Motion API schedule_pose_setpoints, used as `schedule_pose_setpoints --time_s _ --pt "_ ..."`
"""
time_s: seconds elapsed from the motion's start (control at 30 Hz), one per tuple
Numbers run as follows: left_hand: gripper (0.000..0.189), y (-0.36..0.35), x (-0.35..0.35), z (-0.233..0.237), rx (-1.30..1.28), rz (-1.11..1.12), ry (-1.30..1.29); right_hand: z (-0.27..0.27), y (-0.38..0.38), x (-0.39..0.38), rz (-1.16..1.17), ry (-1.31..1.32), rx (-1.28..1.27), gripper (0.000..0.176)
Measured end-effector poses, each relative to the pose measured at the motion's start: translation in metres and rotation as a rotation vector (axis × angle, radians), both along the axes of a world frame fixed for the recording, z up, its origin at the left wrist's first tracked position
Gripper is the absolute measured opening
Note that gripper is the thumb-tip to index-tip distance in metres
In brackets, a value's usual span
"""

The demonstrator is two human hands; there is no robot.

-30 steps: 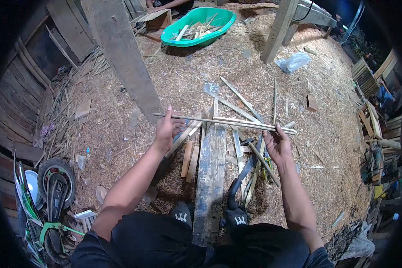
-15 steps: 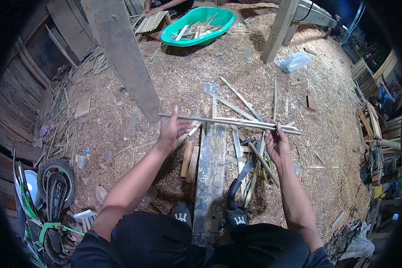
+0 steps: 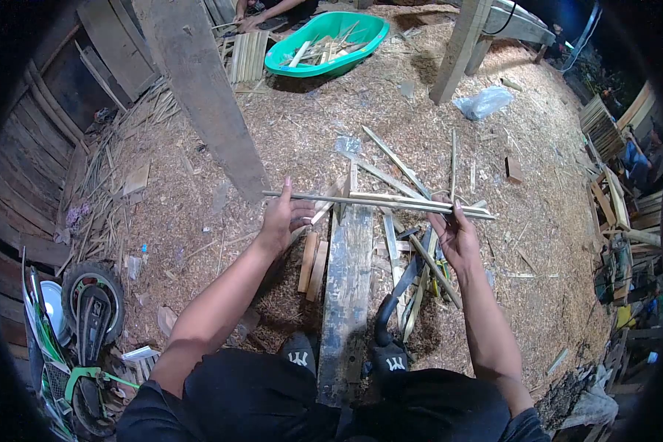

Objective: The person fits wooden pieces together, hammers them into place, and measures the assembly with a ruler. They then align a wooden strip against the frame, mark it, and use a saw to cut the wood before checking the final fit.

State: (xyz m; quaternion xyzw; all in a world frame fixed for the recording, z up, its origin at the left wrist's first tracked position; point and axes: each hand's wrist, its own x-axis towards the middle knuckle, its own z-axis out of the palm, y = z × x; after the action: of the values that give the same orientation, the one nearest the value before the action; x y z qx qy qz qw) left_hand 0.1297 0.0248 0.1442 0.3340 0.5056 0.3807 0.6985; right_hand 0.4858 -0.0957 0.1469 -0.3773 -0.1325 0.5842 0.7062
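I hold a bundle of thin bamboo strips (image 3: pixel 379 202) level in front of me, across a dark wooden plank (image 3: pixel 348 283) that runs away from my knees. My left hand (image 3: pixel 281 217) supports the bundle's left end with the fingers partly spread. My right hand (image 3: pixel 457 236) grips its right end. A dark curved tool (image 3: pixel 396 295) lies by the plank under my right forearm. More cut strips and short wood pieces (image 3: pixel 313 258) lie around the plank.
Sawdust covers the floor. A wooden post (image 3: pixel 202 96) rises at the left. Behind it is a green tub (image 3: pixel 331 40) of scraps, where another person's hands (image 3: pixel 254 15) handle slats. A motorbike (image 3: pixel 74 324) stands at lower left, stacked wood (image 3: pixel 604 125) at right.
The bundle and my hands shifted slightly right and have held there. At the back, the other person laid out a fan of slats beside the tub.
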Motion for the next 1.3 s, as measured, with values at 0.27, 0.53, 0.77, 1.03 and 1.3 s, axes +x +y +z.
schedule_pose_setpoints --time_s 0.27,0.53,0.77,1.03,1.3 --pt "0.046 0.003 0.001 -0.006 0.091 -0.082 0.005 -0.009 0.006 0.008 -0.145 0.019 -0.282 0.033" --pt "0.038 0.006 -0.004 -0.003 0.140 -0.024 -0.179 -0.022 0.005 0.009 -0.080 0.019 -0.071 0.029" --pt "0.039 0.010 -0.018 -0.033 0.108 -0.107 -0.148 -0.061 0.000 0.003 -0.030 0.149 -0.158 0.033" --pt "0.032 -0.004 -0.033 -0.093 -0.329 -0.079 -0.002 -0.098 -0.017 0.002 0.072 0.090 -0.409 0.030" --pt "0.024 0.003 -0.060 -0.147 -0.480 0.192 0.032 -0.148 -0.022 0.015 -0.186 0.011 -0.639 0.030"
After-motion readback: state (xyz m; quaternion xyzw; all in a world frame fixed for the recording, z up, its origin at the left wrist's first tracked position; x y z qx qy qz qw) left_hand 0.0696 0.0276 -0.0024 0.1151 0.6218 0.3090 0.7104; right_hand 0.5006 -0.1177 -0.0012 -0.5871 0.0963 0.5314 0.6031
